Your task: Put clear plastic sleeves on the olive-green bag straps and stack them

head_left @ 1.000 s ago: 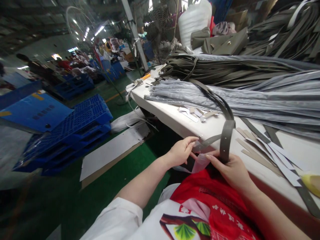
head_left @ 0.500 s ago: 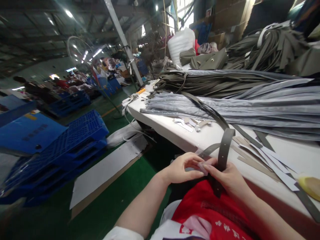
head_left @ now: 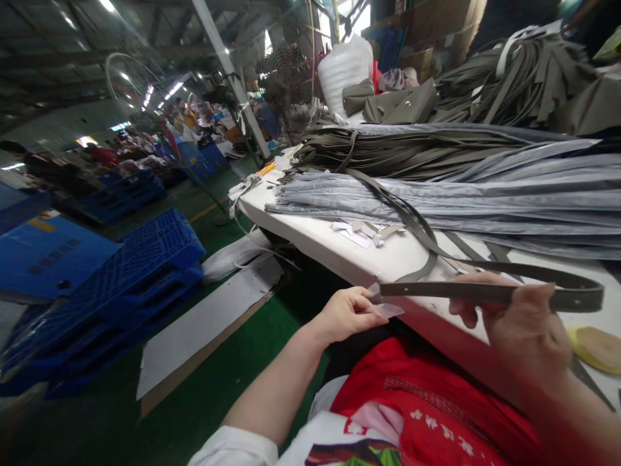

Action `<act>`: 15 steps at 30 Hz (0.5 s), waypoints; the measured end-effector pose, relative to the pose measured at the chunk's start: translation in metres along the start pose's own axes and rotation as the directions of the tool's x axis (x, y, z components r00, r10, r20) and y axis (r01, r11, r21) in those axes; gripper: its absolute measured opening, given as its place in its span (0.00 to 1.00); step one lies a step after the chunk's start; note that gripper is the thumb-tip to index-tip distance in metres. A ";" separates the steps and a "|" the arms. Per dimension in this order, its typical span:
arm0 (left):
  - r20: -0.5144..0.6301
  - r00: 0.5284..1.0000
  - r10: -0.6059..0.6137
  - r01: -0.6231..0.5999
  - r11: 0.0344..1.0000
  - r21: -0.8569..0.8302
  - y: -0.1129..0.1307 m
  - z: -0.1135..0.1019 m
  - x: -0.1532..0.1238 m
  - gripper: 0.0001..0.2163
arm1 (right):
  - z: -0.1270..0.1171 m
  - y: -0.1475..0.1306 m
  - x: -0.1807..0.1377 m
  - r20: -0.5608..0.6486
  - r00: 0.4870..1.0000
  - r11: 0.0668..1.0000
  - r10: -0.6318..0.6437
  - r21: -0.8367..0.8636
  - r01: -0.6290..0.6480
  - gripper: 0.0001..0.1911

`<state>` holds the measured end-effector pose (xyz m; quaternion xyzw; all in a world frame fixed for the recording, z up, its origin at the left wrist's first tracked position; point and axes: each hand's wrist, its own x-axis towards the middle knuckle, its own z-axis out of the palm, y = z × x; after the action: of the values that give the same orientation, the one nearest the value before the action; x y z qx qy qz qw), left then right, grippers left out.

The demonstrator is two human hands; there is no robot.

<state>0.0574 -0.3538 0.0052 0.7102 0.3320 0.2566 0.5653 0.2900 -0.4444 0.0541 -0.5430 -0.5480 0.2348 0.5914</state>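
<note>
Head view: we see left hand (head_left: 350,315) pinching strap (head_left: 466,291) end plus clear film (head_left: 388,310) at bench (head_left: 378,259) near edge. Right hand (head_left: 521,323) closed around strap further along, strap stretched level between hands. Grey strips (head_left: 460,200) piled toward far edge.

Factory floor, leather-goods or bag workshop | white worktable (head_left: 369,259) stacked along its far edge with bundled grey straps (head_left: 436,200) and olive straps (head_left: 412,152) | blue plastic pallets (head_left: 121,272) on green floor (head_left: 272,323) | standing fan (head_left: 286,77) near far corner | other workers at distant stations (head_left: 145,139) under strip lights
</note>
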 end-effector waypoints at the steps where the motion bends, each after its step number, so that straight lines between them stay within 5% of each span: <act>1: 0.000 1.000 -0.015 0.015 1.000 0.005 0.000 -0.001 0.000 0.12 | -0.003 -0.001 0.001 -0.011 1.000 1.000 -0.009 0.020 0.009 0.33; 6: 0.000 0.999 -0.054 0.054 0.998 -0.010 0.000 -0.004 0.001 0.12 | -0.011 0.011 0.002 0.013 0.995 0.995 -0.098 -0.035 0.099 0.22; 15: 0.003 0.997 -0.081 0.081 0.995 -0.057 0.003 -0.008 0.000 0.14 | -0.018 0.025 0.005 0.228 0.967 0.960 -0.113 -0.225 0.165 0.23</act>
<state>0.0515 -0.3489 0.0097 0.6796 0.3531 0.2426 0.5955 0.3160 -0.4396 0.0375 -0.5427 -0.6696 0.1804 0.4739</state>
